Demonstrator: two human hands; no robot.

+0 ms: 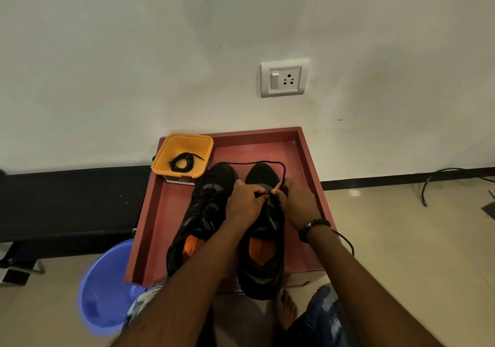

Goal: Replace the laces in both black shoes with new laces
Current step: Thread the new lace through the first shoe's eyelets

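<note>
Shoes first: two black low-top trainers with orange insoles sit side by side, toes toward the wall, inside a shallow reddish-brown wooden tray [308, 164] on the floor. Left black shoe [199, 220] appears to have laces across its tongue; right black shoe [263, 261] is the one being worked on, its heel hanging over the tray's near edge. A blue plastic basin [104, 287] stands on the floor just beside the tray's near left corner. At the tray's far left corner stands a square yellow plastic tub [184, 145] holding a coiled black lace [183, 161].

Over the right shoe's eyelets, the left hand [245, 202] and right hand [297, 204] meet, fingers curled and pinching a thin black cord lace [251, 163] that loops loosely out past both toes.

Judging by look, the shoes are light and flexible and would shift under a tug, so one should be steadied by its upper. The lace is limp and will not push through; take it right at the stiff tip.
</note>
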